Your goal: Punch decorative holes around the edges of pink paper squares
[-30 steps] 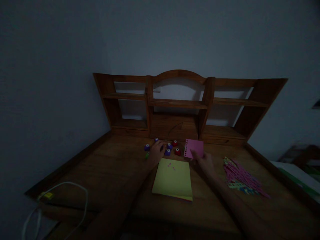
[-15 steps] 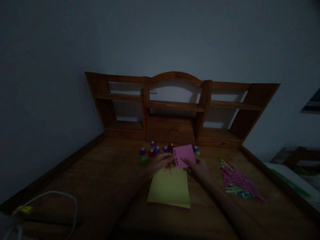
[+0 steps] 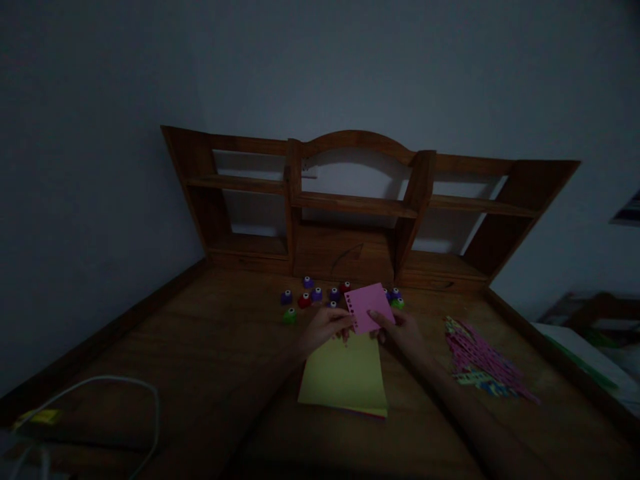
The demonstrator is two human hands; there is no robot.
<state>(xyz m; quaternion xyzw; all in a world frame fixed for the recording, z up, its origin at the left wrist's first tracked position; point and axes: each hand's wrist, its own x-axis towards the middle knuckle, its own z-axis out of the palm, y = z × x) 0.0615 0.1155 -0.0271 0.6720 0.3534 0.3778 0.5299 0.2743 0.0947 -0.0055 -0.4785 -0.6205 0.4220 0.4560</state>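
Private room, apparently a home study corner; dimly lit. Brown wooden desk (image 3: 215, 340) with raised side edges, of domestic pattern. Along the desk's far edge: brown wooden shelf unit (image 3: 357, 139), open compartments, arched centre top. Behind the desk: plain pale painted wall (image 3: 350, 73), with white wall socket (image 3: 309, 176) seen through the unit's openings. At the desk's near left corner: looped thin white cable (image 3: 117, 379). On the desk's right half: loose heap of pink, yellow and blue slender strips (image 3: 485, 360), craft-like. At the desk's centre: square pink paper card (image 3: 366, 302), holes along one edge. Beyond the desk's right edge: brown wooden furniture piece (image 3: 600, 303), kind unclear.
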